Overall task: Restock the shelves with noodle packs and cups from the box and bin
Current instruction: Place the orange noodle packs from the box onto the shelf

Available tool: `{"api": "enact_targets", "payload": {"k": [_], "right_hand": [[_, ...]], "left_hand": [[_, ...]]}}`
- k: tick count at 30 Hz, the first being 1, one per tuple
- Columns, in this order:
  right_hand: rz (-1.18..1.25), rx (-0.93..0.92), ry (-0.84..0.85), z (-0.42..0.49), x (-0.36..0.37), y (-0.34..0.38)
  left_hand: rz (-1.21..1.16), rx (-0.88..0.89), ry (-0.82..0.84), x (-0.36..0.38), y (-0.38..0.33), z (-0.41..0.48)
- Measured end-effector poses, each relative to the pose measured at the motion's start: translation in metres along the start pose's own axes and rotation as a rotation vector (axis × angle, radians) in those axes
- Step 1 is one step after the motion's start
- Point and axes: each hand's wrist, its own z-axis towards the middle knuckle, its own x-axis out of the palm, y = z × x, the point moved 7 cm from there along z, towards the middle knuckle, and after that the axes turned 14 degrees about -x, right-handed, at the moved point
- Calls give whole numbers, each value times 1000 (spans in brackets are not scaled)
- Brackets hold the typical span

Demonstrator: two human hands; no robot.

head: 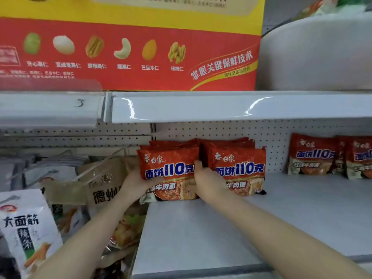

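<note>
While both hands grip noodle pack [169,170], upright, shelf [261,218] rear

Both hands on a red noodle pack [168,172] standing upright on the white shelf [221,228]: left hand [134,183] gripping its left edge, right hand [205,179] its right edge. Second stack of noodle packs [237,168] touching on the right. More packs [330,156] far right. Snack bags [28,224] at left.
</note>
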Motion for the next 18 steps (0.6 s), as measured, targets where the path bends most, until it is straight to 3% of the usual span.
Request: {"api": "enact_targets", "payload": {"k": [7, 18], "right_hand": [[-248, 28, 87, 3, 4, 3], [-239, 132, 141, 0, 0, -5]], "left_hand": [[-79, 1, 8, 4, 9, 10], [-86, -5, 83, 29, 1, 17]]}}
